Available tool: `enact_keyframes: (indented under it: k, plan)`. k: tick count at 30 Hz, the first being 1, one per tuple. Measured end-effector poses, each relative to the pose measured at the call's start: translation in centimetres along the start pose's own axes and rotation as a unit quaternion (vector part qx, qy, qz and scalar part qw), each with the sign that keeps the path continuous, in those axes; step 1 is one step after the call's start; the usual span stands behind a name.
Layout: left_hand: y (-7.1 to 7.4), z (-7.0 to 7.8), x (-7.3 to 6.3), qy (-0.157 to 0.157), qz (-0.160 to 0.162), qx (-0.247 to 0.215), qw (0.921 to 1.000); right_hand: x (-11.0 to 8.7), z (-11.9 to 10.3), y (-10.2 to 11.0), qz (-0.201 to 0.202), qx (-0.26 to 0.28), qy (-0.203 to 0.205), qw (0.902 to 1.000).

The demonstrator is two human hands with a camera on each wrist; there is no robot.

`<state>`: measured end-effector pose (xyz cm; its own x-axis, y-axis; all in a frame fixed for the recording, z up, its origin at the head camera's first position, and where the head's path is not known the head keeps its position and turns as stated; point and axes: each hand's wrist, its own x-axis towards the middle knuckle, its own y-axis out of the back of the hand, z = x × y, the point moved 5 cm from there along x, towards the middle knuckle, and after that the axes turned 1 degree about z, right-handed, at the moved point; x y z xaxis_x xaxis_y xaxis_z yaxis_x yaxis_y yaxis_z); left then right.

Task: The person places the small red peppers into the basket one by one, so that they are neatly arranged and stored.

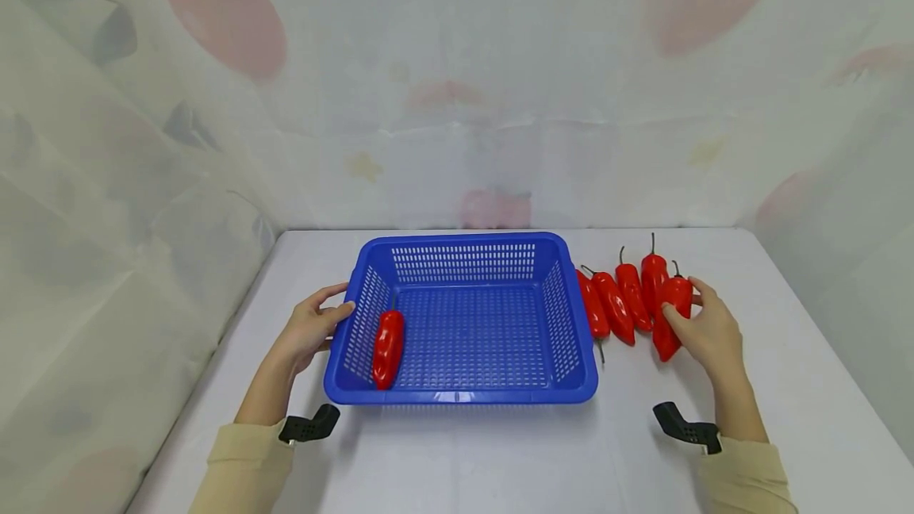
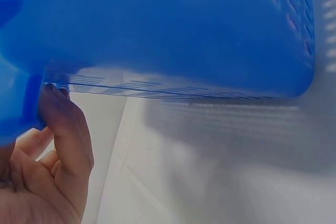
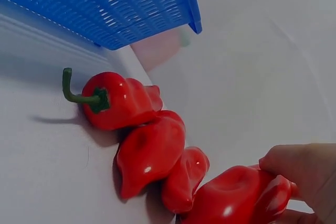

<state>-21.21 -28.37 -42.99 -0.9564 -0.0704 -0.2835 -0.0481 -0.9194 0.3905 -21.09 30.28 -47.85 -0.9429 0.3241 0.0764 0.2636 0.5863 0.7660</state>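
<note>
My left hand [image 1: 312, 326] grips the left rim of a blue plastic basket [image 1: 460, 397], thumb on top and the other fingers outside and below. In the left wrist view those curled fingers [image 2: 65, 129] meet the basket's edge [image 2: 32, 100]. Inside, along the left wall, lies one red pepper [image 1: 388, 350]. Right of the basket my right hand [image 1: 710, 333] holds another red pepper [image 1: 670, 331] between thumb and fingers, its stem pointing away. In the right wrist view the held pepper [image 3: 274, 199] overlaps a neighbouring pepper [image 3: 223, 195].
Several more red peppers [image 1: 612, 308] lie side by side between the basket's right wall and my right hand. The nearest pepper [image 3: 118, 100] to the basket has its green stem toward me. A white table [image 1: 528, 458] meets a printed cloth backdrop [image 1: 443, 165] behind.
</note>
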Motion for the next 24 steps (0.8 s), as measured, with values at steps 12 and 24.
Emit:
enact_keyframes:
  k: [12,24]
  plan:
    - [0.0,0.0,0.0,0.004,-0.003,-0.008,1.0000,0.6,-1.3,-0.6,-0.023,0.048,-0.006,0.9986]
    - [0.0,-0.1,0.0,0.003,0.001,-0.005,1.0000,-0.7,-6.9,1.4,-0.031,0.046,0.050,0.9972]
